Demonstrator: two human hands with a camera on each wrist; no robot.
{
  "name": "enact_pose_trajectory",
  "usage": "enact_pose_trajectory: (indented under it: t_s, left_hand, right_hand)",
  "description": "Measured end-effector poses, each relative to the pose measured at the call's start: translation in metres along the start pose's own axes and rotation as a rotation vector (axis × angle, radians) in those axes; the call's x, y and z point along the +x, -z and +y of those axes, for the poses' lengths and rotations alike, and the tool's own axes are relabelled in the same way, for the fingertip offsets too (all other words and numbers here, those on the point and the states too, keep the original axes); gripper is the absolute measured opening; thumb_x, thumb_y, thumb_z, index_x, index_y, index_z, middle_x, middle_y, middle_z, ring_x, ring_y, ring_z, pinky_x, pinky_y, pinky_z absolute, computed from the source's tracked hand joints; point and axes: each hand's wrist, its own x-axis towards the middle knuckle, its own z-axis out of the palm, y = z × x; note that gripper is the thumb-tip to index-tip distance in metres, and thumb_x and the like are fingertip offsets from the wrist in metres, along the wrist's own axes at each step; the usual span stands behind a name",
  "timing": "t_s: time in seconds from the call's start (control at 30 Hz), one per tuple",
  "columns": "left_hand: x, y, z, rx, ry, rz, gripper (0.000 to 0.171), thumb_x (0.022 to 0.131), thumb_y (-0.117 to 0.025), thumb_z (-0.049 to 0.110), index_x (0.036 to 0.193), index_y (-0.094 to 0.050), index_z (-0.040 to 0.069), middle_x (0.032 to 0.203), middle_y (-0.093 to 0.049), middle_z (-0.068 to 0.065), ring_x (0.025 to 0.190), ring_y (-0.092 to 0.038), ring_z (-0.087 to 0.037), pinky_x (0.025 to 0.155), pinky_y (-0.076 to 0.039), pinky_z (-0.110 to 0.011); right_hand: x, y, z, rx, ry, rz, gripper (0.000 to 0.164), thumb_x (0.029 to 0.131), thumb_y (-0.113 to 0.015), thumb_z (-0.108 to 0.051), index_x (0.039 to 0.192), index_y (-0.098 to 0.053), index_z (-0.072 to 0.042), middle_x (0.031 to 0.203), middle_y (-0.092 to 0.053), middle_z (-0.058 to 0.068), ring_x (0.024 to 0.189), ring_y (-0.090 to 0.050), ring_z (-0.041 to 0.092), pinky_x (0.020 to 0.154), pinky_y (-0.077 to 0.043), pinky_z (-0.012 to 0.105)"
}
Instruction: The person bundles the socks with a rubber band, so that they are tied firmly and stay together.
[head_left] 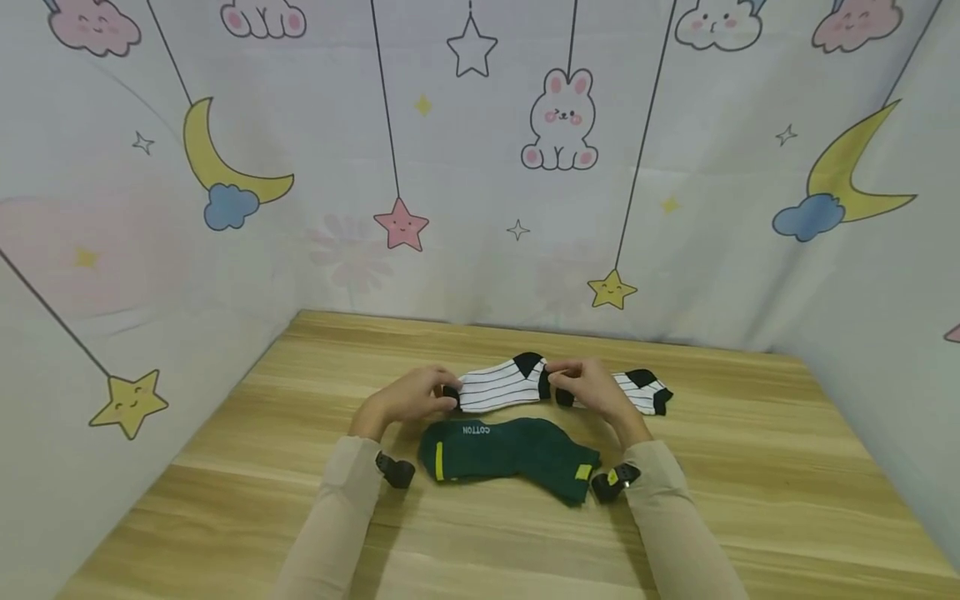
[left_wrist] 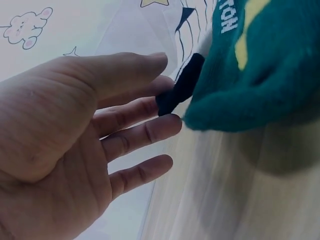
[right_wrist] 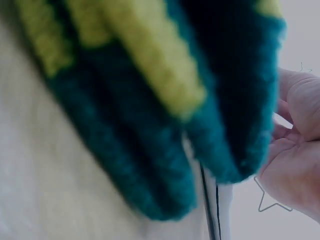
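In the head view, a white sock [head_left: 498, 386] with thin dark stripes and black toe, heel and cuff lies flat on the table. My left hand [head_left: 408, 396] is at its black toe. In the left wrist view, the fingers of the left hand [left_wrist: 75, 120] are fairly straight, touching the black toe [left_wrist: 182, 85], with the thumb apart above. At the other end, my right hand [head_left: 592, 387] pinches the black cuff between thumb and forefinger. Green socks [head_left: 510, 454] with yellow marks lie nearer, between my wrists; they hide the right fingertips in the right wrist view.
A second striped sock [head_left: 637, 392] lies to the right, partly under the right hand. The wood-grain table [head_left: 480, 550] is bounded at the back and sides by a white curtain [head_left: 480, 275] printed with stars, moons and rabbits.
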Motion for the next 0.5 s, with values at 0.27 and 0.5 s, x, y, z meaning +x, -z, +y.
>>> enact_pose_trajectory:
  t_s: [0.27, 0.5]
  left_hand:
    - [0.0017, 0.0021, 0.0029, -0.041, 0.033, 0.035, 0.031, 0.099, -0.063, 0.013, 0.127, -0.066, 0.001, 0.134, -0.058, -0.015, 0.1, -0.059, -0.021, 0.086, -0.05, -0.038]
    - [0.0015, 0.0025, 0.0048, -0.031, -0.014, 0.048, 0.032, 0.1, -0.063, 0.014, 0.129, -0.065, 0.002, 0.133, -0.06, -0.013, 0.102, -0.062, -0.022, 0.084, -0.051, -0.035]
  right_hand:
    - [0.0026, -0.0013, -0.0048, -0.013, 0.018, 0.119, 0.024, 0.098, -0.067, -0.021, 0.117, -0.074, -0.008, 0.121, -0.069, 0.013, 0.111, -0.063, 0.031, 0.093, -0.05, 0.048]
    - [0.004, -0.0025, -0.0064, -0.007, 0.026, 0.219, 0.021, 0.094, -0.072, -0.021, 0.108, -0.076, -0.006, 0.109, -0.071, 0.012, 0.089, -0.065, 0.023, 0.073, -0.052, 0.033]
